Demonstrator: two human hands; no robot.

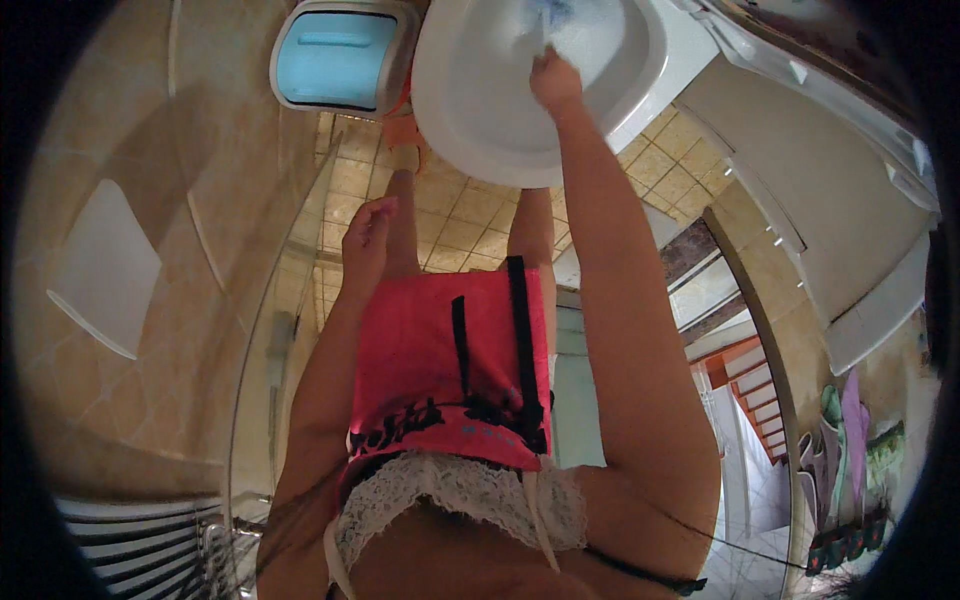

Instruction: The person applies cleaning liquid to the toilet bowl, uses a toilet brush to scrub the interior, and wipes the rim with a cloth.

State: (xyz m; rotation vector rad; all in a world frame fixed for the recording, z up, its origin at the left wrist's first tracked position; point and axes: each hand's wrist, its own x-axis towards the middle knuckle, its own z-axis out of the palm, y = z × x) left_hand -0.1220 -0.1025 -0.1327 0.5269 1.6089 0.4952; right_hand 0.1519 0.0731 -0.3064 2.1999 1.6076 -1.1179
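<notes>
My right hand [556, 81] reaches over the white washbasin [487, 156], its fingers closed around the end of a thin whitish handle [547, 34]. At the handle's far end, near the picture's top edge, is something blue and blurred, too unclear to name, over the bowl. My left hand [369, 225] hangs in front of me, left of the basin and above the tiled floor, fingers loosely curled. Nothing shows in it.
A bin with a light blue lid [337, 58] stands left of the basin. Beige tiles cover the floor [450, 225]. A glass panel edge [251, 330] runs along the left. A white cabinet [795, 165] is at the right, with cloths [855, 435] hanging below it.
</notes>
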